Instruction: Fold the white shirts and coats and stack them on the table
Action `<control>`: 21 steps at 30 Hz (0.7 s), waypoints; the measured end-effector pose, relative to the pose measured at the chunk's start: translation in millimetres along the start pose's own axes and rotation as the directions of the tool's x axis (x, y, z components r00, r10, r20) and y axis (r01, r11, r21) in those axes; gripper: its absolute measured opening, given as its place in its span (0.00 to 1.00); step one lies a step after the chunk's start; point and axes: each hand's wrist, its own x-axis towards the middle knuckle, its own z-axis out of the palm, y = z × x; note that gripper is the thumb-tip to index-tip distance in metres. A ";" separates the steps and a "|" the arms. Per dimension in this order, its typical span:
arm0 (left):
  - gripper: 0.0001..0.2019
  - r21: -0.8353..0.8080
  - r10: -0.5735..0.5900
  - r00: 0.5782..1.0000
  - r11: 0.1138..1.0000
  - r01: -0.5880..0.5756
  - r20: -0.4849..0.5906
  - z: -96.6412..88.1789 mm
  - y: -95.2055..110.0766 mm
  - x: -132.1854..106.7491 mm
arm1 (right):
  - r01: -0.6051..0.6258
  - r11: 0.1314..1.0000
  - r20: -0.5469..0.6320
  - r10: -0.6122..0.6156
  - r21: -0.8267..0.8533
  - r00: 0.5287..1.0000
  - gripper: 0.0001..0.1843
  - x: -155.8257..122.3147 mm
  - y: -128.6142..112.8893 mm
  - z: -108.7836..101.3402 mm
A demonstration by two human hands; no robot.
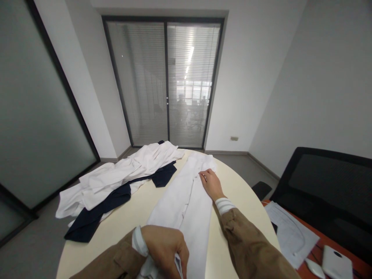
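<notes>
A white garment (171, 205), perhaps a shirt or coat, lies lengthwise in a long folded strip on the pale round table (232, 193). My left hand (165, 248) is closed on its near end, at the bottom of the view, pinching a fold of cloth between thumb and fingers. Toward the far end, my right hand (211, 184) pinches the cloth near the front opening that runs down the strip. Left of the strip lies a loose pile of white clothes (116, 178) with dark navy cloth (99, 209) among it.
On the right is a black mesh chair (328, 201). Beside it, a reddish desk (319, 232) holds a white sheet (290, 228), a white mouse (315, 268) and a white box-like device (337, 263). Glass doors with blinds (165, 85) stand behind the table.
</notes>
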 end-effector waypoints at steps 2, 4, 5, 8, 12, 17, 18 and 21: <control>0.16 -0.004 -0.057 0.998 0.998 0.057 0.030 0.5 -2.9 -0.6 | -0.019 0.999 0.039 0.018 0.032 0.999 0.16 -1.0 0.8 4.0; 0.15 0.027 -0.129 0.991 0.991 0.128 0.044 1.3 -4.0 -0.8 | -0.009 0.997 0.083 0.003 0.071 0.997 0.15 -2.3 2.1 6.9; 0.15 0.047 -0.161 0.986 0.986 0.159 0.043 1.6 -3.7 -0.9 | 0.003 0.997 0.095 -0.011 0.083 0.995 0.16 -2.9 2.5 7.7; 0.14 0.089 -0.210 0.977 0.974 0.206 0.045 1.2 -0.6 -1.8 | 0.068 0.995 0.120 -0.076 0.073 0.990 0.15 -3.5 2.4 7.8; 0.14 0.093 -0.207 0.978 0.975 0.203 0.030 -1.5 3.7 -4.4 | 0.111 0.994 0.107 -0.110 0.004 0.988 0.13 -0.5 -1.5 3.1; 0.15 -0.013 -0.155 0.988 0.988 0.155 0.007 -5.5 9.1 -9.2 | 0.020 0.988 0.071 -0.010 -0.150 0.997 0.15 6.1 -5.2 -1.8; 0.15 -0.018 -0.163 0.987 0.986 0.163 0.009 -5.9 10.6 -9.8 | 0.016 0.988 0.085 -0.003 -0.157 0.996 0.15 6.9 -4.9 -1.6; 0.14 0.011 -0.203 0.979 0.979 0.203 -0.011 -7.3 15.8 -12.1 | 0.016 0.990 0.115 0.000 -0.140 0.993 0.14 7.8 -2.5 1.9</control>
